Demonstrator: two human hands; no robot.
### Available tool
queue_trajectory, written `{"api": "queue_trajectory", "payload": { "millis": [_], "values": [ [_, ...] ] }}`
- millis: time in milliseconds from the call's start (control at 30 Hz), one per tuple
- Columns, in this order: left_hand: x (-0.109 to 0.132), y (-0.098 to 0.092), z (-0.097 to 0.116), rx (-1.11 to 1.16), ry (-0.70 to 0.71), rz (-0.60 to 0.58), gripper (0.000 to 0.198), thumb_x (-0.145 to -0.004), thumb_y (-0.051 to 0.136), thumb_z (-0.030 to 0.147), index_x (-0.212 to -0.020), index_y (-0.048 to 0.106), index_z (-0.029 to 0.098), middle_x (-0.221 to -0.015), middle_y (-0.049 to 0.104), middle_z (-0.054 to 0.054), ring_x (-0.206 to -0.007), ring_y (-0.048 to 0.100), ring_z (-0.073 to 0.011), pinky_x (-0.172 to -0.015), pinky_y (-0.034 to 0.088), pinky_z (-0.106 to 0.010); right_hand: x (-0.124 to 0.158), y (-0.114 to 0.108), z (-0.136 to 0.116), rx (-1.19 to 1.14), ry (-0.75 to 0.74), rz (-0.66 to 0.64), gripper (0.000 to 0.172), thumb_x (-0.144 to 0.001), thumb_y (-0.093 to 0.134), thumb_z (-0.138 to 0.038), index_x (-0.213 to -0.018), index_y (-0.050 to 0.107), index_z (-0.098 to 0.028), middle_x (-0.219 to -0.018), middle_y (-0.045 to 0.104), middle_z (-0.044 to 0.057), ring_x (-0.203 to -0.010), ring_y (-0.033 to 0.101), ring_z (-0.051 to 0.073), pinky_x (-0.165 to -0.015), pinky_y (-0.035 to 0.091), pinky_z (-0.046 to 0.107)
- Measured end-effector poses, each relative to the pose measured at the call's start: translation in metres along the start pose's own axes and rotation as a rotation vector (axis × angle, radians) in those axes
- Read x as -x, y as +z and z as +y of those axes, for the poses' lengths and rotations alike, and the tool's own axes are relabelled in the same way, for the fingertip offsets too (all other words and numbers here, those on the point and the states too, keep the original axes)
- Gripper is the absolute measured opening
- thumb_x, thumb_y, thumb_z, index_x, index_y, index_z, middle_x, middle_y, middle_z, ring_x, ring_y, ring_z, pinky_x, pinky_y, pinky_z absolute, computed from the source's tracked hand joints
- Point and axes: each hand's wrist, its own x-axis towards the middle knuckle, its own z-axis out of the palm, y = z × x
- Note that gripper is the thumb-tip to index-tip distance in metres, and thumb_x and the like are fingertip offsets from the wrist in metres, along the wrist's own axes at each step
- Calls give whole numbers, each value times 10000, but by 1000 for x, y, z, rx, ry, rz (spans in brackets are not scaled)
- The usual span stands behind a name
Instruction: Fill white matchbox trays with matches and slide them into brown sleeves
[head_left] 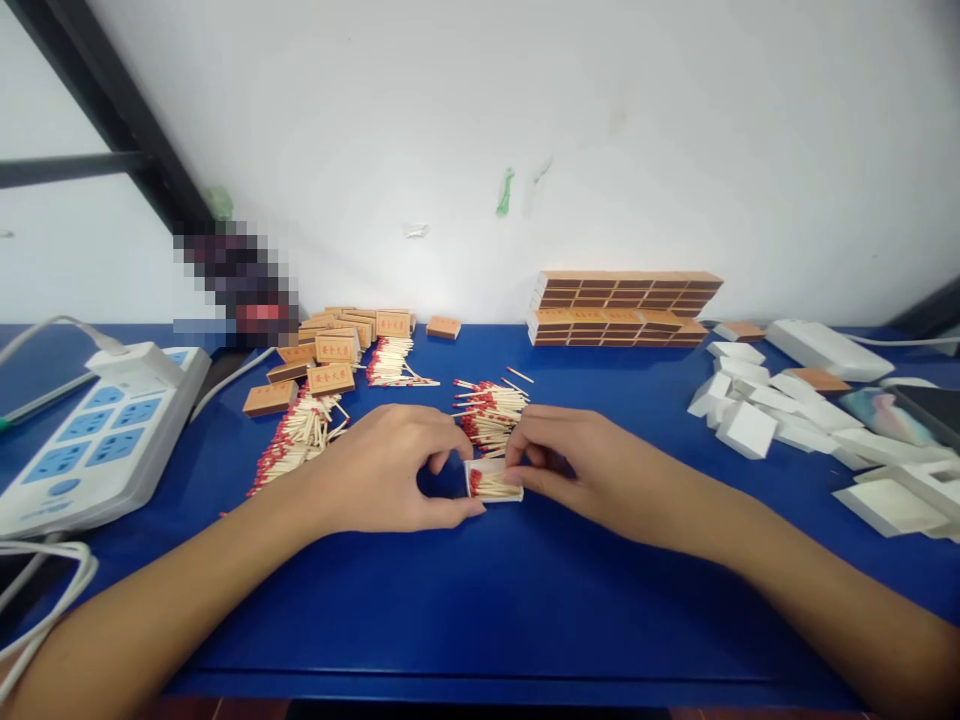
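A small white matchbox tray (493, 496) lies on the blue table with red-tipped matches (495, 486) in it. My left hand (397, 465) curves around its left end, thumb at the near side and forefinger at the far corner, gripping it lightly. Over the tray's right part, the thumb and forefinger of my right hand (577, 460) are pinched together. Whatever is between those fingertips, if anything, is hidden. Just behind the tray is a loose heap of matches (491, 410), partly covered by my right fingers.
More match piles (300, 440) and printed matchboxes (331, 380) lie left. Stacked matchboxes (619, 328) stand against the wall. Empty white trays (748, 430) are heaped at the right, near a white slab-shaped device (829, 350). A power strip (97, 440) with cables occupies the left edge.
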Motion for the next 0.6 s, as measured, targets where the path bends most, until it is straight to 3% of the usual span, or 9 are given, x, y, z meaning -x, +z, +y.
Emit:
{"api": "queue_trajectory", "payload": {
  "millis": [200, 333, 600],
  "values": [
    [1, -1, 1, 22, -2, -47, 233, -769, 856, 390, -872, 749, 209, -721, 631, 34, -639, 563, -120, -623, 407, -283, -3, 0, 15, 63, -15, 82, 207, -1054, 599, -374, -961, 708, -225, -851, 655, 27, -738, 560, 161, -673, 416, 289],
    [1, -1, 1, 33, -3, -56, 240, -773, 852, 407, -852, 749, 205, -723, 631, 35, -637, 555, -115, -622, 398, -285, -6, 4, 22, 72, -72, 36, 173, -1053, 599, -333, -1001, 725, -227, -854, 643, 24, -770, 564, 165, -691, 418, 289],
    [1, -1, -1, 21, -27, -63, 263, -800, 838, 439, -882, 761, 201, -736, 636, 26, -657, 564, -125, -621, 378, -290, -6, 2, 20, 99, -2, 8, 217, -1058, 586, -349, -909, 662, -211, -859, 636, 22, -742, 543, 160, -678, 395, 289]
  ]
}}
